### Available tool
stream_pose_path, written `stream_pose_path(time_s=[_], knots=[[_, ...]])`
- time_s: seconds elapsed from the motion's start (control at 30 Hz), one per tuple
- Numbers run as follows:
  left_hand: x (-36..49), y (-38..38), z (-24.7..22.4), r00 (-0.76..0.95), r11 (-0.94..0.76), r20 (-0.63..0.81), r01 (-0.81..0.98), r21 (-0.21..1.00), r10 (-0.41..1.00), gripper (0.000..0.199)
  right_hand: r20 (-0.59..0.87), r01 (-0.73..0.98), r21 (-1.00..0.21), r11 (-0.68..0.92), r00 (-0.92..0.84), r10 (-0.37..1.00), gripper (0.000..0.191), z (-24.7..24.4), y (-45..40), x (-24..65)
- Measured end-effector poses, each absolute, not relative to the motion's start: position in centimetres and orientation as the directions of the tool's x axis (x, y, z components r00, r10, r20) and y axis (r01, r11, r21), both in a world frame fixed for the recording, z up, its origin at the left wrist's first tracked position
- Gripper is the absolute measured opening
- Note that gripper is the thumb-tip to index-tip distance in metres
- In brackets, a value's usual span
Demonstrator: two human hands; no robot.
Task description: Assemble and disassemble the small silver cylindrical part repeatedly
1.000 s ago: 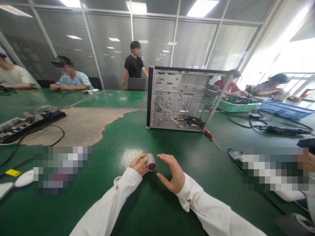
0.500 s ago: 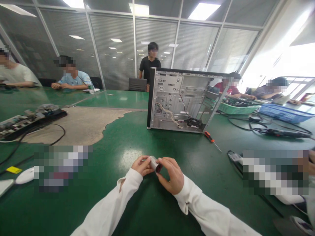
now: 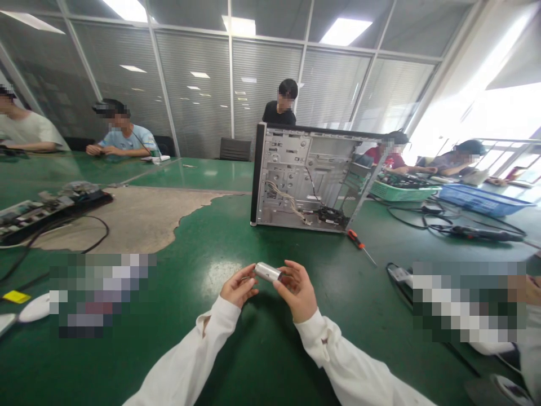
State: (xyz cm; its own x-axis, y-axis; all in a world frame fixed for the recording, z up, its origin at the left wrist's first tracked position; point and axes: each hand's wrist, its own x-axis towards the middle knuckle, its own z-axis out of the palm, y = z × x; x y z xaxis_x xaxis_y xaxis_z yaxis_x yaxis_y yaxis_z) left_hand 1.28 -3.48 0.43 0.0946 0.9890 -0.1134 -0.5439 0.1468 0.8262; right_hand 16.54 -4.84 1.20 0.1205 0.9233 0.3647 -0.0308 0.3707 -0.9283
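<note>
Between my two hands is a small silver metal cylinder (image 3: 267,272), shiny and lying sideways above the green table. I cannot make out its exact kind. My left hand (image 3: 239,286) pinches its left end between thumb and fingertips. Its right end sits in the fingers of my right hand (image 3: 297,288), which cover that end face. Beyond my hands stands an opened computer case (image 3: 304,177), its bare metal inside facing me, with loose cables and a black fan at the bottom. A screwdriver (image 3: 362,246) with an orange and black handle lies by its lower right corner.
A green basket (image 3: 401,193) and a blue basket (image 3: 486,200) stand at the right, with black cables before them. A circuit board assembly (image 3: 54,210) lies far left, near a worn tan patch (image 3: 139,217). Several people sit or stand around the table (image 3: 203,366).
The cylinder has turned from pointing toward me to lying more sideways, showing its long side. My right hand has shifted round its right end. The person behind the case has moved right and leaned down.
</note>
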Motion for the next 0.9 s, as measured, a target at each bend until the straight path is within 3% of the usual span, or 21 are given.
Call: stream_pose_path(time_s=[0.13, 0.27, 0.37, 0.63, 0.9], knots=[[1.4, -3.4, 0.4, 0.087, 0.127, -0.094, -0.563, 0.816, 0.992, 0.042, 0.188, -0.246, -0.944, 0.222, 0.153, 0.97, 0.048, 0.6, -4.7, 16.2], [1.5, -3.4, 0.3, 0.113, 0.126, -0.075, -0.571, 0.811, 0.991, 0.047, 0.003, -0.412, -0.911, 0.028, 0.063, 0.998, 0.05, 0.3, -4.8, 15.7], [1.6, -3.5, 0.3, 0.117, 0.107, -0.048, -0.563, 0.819, 0.992, 0.048, -0.052, -0.47, -0.881, -0.049, -0.006, 0.999, 0.051, 0.5, -4.9, 15.5], [1.5, -3.8, 1.0, 0.103, 0.224, -0.202, -0.565, 0.794, 0.974, 0.037, 0.052, -0.381, -0.924, 0.034, -0.038, 0.998, 0.049, 1.0, -5.3, 15.1], [1.3, -3.5, 0.7, 0.148, 0.321, -0.304, -0.67, 0.669, 0.941, 0.016, 0.117, -0.41, -0.909, 0.076, -0.077, 0.99, 0.042, 0.8, -5.2, 15.2]])
